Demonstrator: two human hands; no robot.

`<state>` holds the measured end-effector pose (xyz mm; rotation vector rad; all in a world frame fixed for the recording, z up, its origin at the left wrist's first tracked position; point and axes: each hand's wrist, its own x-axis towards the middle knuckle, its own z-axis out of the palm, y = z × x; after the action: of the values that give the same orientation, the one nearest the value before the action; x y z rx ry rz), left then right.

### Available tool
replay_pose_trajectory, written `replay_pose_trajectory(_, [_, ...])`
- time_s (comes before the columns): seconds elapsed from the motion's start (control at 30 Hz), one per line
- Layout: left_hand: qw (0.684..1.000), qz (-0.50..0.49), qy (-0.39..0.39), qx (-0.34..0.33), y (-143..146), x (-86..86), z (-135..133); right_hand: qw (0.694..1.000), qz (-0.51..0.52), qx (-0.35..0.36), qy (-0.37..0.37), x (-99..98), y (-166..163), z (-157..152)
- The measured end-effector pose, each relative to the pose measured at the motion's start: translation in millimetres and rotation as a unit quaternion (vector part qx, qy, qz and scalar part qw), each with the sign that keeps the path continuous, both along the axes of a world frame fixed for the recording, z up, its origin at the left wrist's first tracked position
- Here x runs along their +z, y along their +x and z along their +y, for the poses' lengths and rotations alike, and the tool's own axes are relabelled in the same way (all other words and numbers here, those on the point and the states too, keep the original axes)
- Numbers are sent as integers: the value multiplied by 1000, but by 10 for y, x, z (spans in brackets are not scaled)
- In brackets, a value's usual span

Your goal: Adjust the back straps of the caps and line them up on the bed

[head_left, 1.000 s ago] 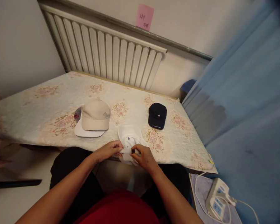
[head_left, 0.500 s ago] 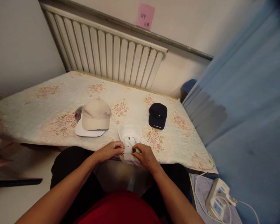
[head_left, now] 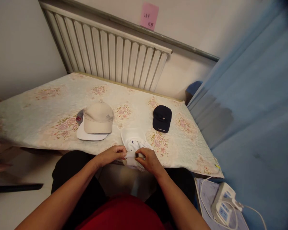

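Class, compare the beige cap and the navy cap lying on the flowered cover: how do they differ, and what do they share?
The beige cap is pale; the navy cap is dark and looks smaller. The beige cap lies on another cap's white brim; the navy cap lies alone on the flowered cover. Both sit crown up.

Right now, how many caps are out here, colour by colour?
Beige cap: 1
Navy cap: 1
White: 2, the held white cap pinched by the left hand and right hand, and a white brim showing under the beige one
Grey scrap beside it: cannot tell if it is a cap
Total: 4 caps
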<state>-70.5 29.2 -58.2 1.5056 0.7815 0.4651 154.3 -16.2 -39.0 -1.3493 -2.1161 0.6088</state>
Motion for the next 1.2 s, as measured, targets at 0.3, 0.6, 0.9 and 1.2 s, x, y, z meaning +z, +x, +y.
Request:
replay_pose_trajectory(0.3, [1000,17,19,0,-17,11,-22,1000,-5,-5,-10,9,-7,-14])
replay_pose_trajectory(0.6, [1000,9,20,6,-7,-14,-25,1000,-5,-7,-28,30,-18,-24])
replay_pose_trajectory(0.9, [998,31,48,11,17,-96,13,976,88,46,-192,90,49,96])
replay_pose_trajectory(1.2, [997,40,72,9,12,-85,-2,944,112,77,-301,108,45,198])
